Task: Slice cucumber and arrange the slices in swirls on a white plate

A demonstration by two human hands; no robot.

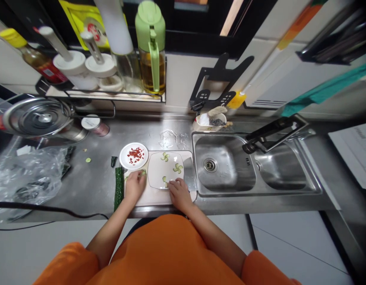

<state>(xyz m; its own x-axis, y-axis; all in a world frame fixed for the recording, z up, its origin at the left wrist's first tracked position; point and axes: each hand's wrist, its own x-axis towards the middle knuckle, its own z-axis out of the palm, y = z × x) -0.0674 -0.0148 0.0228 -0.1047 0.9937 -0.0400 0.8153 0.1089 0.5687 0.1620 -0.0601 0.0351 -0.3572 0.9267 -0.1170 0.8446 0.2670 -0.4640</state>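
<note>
My left hand [134,185] is closed in a pinch on a cucumber slice [143,172], just left of a white squarish plate [156,166]. Over the plate's near right edge, my right hand [180,194] has its fingertips bent onto a cucumber slice [164,180]. Two pinwheels of thin cucumber slices lie farther back on the plate, one at the back [165,157] and one at the right [177,168]. Beneath the plate is a pale cutting board [155,199]. A knife's broad blade [190,174] rests along the board's right side. Left of my left hand lies a length of cucumber [119,188].
A small white plate of chopped red pieces [135,155] stands behind my left hand. A cucumber end [113,161] lies beside it. At the left are a plastic bag [37,170] and a lidded pot [42,118]. The double sink [224,166] borders the board's right.
</note>
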